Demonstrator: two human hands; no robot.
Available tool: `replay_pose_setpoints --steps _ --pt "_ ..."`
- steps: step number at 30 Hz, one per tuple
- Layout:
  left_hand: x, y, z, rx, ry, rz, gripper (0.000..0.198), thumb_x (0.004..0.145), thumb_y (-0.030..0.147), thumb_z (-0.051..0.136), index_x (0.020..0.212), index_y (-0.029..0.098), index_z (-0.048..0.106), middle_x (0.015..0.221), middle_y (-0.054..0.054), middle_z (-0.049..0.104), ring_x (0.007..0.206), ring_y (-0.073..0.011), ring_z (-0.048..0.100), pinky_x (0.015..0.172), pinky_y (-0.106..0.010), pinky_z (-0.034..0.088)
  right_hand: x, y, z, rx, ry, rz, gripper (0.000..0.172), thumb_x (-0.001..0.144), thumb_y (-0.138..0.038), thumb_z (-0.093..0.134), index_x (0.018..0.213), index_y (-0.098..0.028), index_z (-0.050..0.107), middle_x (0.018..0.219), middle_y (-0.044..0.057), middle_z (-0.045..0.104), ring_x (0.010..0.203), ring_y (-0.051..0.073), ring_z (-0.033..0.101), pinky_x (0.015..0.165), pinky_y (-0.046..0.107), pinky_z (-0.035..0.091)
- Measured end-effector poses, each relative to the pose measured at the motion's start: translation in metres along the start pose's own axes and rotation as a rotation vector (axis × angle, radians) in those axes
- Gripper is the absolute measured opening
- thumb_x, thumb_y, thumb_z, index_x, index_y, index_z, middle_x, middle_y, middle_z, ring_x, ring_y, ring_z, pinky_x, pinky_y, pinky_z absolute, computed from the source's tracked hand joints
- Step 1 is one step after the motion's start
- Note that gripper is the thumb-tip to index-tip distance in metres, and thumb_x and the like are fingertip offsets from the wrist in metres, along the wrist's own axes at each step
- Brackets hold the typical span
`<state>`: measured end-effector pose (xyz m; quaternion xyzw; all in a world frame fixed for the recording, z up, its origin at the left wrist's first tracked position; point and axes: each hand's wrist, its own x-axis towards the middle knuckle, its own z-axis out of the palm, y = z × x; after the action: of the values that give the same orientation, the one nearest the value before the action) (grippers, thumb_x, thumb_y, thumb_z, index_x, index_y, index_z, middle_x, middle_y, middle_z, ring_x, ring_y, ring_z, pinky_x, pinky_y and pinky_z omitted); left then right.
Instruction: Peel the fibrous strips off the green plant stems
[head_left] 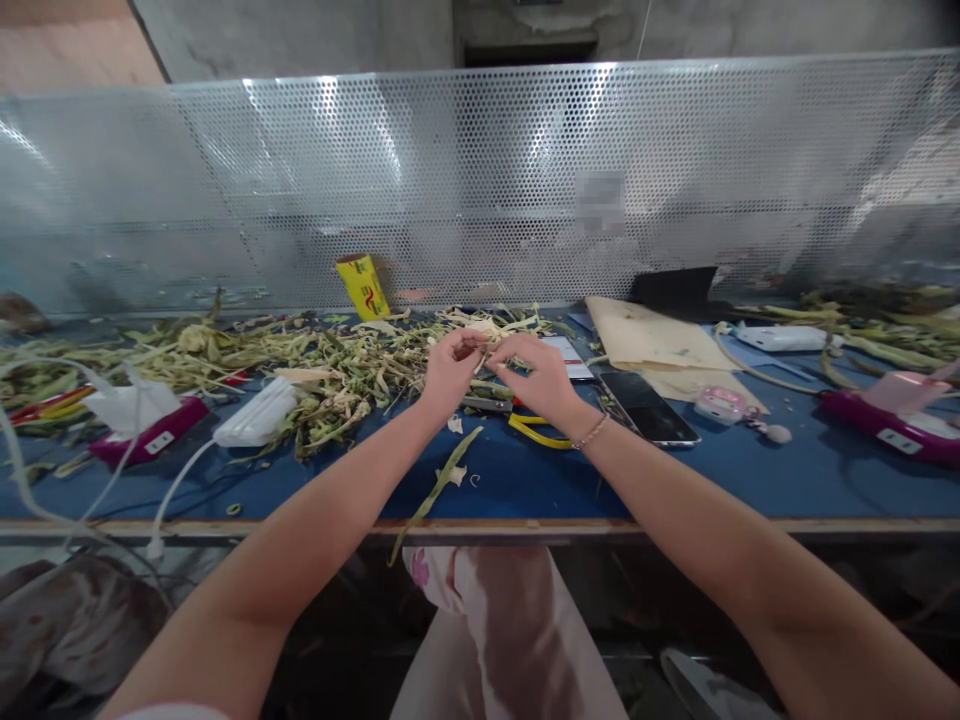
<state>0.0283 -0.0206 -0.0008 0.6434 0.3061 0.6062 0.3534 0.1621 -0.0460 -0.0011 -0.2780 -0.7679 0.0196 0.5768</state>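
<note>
- Left hand (pixel 450 370): raised just above the middle of the surface, fingers curled in, thumb and fingertips pinched on one end of a pale stalk piece (pixel 482 352)
- Right hand (pixel 541 378): just beside the left, fingertips closed on the other end of the same stalk piece; thin bracelet (pixel 592 432) on the wrist
- Stalk piece: short, pale green, held between the two hands and clear of the surface
- Blue workbench (pixel 525 480): wooden strip along the front edge
- Heap of stalk trimmings (pixel 315 370): green and yellow, spread from the left edge to the middle
- Loose stalk strip (pixel 439 485): hangs over the front edge, below the hands
- Yellow-handled tool (pixel 534 428): lies on the surface under the right hand
- Smartphone (pixel 649 407): screen dark, flat, right of the right wrist
- Brown paper envelope (pixel 652 345): behind the smartphone
- Yellow packet (pixel 363 286): leans at the back edge against the perforated metal screen (pixel 480 180)
</note>
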Motion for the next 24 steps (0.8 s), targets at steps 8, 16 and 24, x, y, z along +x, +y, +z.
replay_pose_setpoints --steps 8,16,24 --pt "-0.001 0.003 0.001 -0.108 -0.111 -0.053 0.025 0.06 0.028 0.067 0.079 0.016 0.057 0.062 0.002 0.058 0.059 -0.0096 0.058 0.067 -0.028 0.052 0.008 0.005 -0.007 0.189 0.256 0.343 0.006 0.074 -0.023 0.054 0.08 -0.022 0.051 0.076 0.0 0.059 0.07 0.013 0.058 0.065 0.028 0.049" --pt "-0.002 0.006 0.003 -0.033 -0.161 -0.043 0.021 0.058 0.026 0.067 0.075 0.016 0.059 0.059 0.002 0.058 0.054 -0.0099 0.058 0.061 -0.026 0.05 0.009 0.014 -0.007 0.307 0.226 0.423 0.021 0.073 -0.026 0.057 0.09 -0.024 0.045 0.076 -0.001 0.058 0.069 0.013 0.059 0.065 0.03 0.052" --pt "-0.002 0.004 0.005 -0.013 -0.171 -0.071 0.022 0.059 0.028 0.067 0.075 0.016 0.058 0.054 0.003 0.058 0.051 -0.01 0.056 0.057 -0.025 0.048 0.009 0.017 -0.004 0.335 0.202 0.424 0.023 0.071 -0.023 0.058 0.09 -0.023 0.044 0.074 -0.002 0.056 0.067 0.011 0.059 0.067 0.029 0.053"
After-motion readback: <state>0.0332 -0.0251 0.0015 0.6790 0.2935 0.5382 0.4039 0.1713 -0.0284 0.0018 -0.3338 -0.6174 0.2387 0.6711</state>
